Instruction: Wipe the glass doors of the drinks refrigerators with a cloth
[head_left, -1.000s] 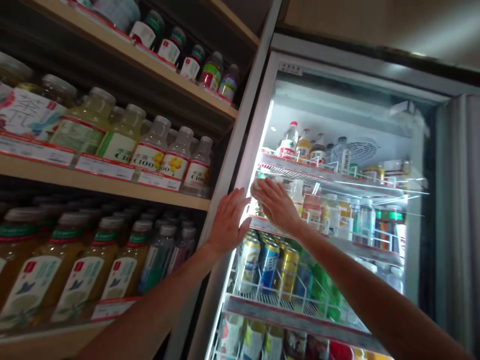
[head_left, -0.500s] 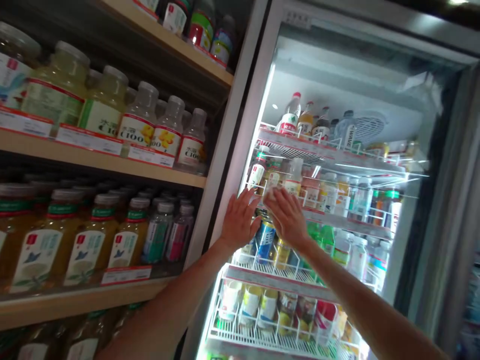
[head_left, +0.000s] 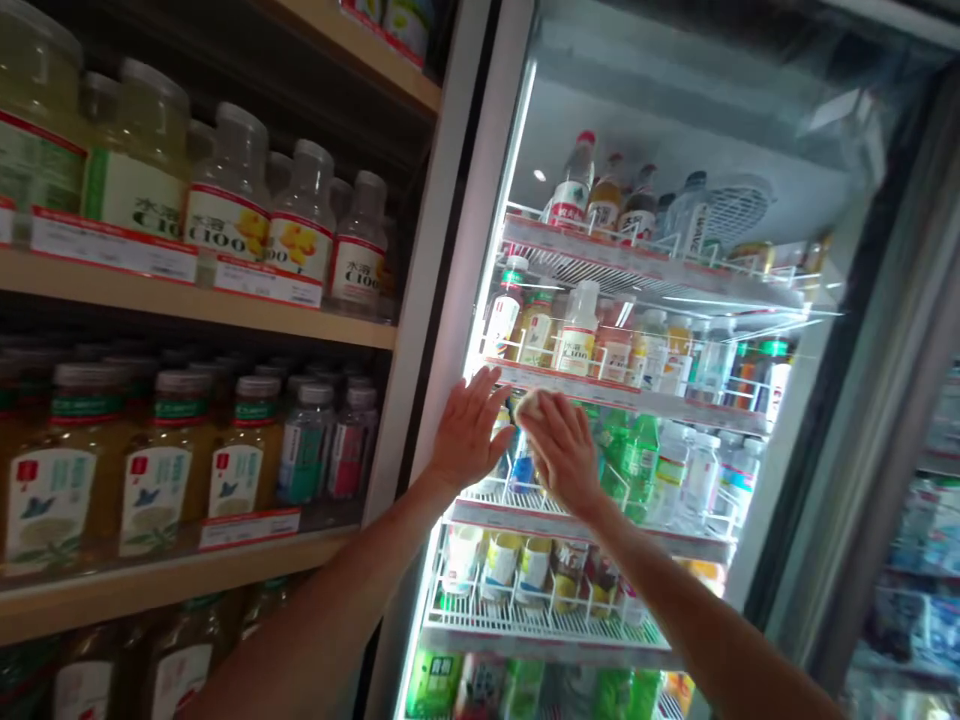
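Observation:
A lit drinks cooler with a glass door (head_left: pixel 675 110) fills the right side. My left hand (head_left: pixel 469 430) lies flat near the door's left frame, its fingers spread and nothing in it. Just to its right, my right hand (head_left: pixel 559 445) presses a pale cloth (head_left: pixel 531 404) against the glass; the cloth shows at the fingertips and the rest of it is covered by the hand. Behind the hands are the cooler's wire shelves, with green bottles (head_left: pixel 643 460) to the right of my right hand.
Wooden shelves (head_left: pixel 202 308) on the left hold rows of bottles with price tags. A metal frame (head_left: pixel 420 300) stands between them and the cooler. More stocked shelves (head_left: pixel 919 575) are at the far right.
The view has shifted, so the shelves appear further left and higher. My right hand and the cloth are slightly lower against the cooler's shelves; my left hand stays spread.

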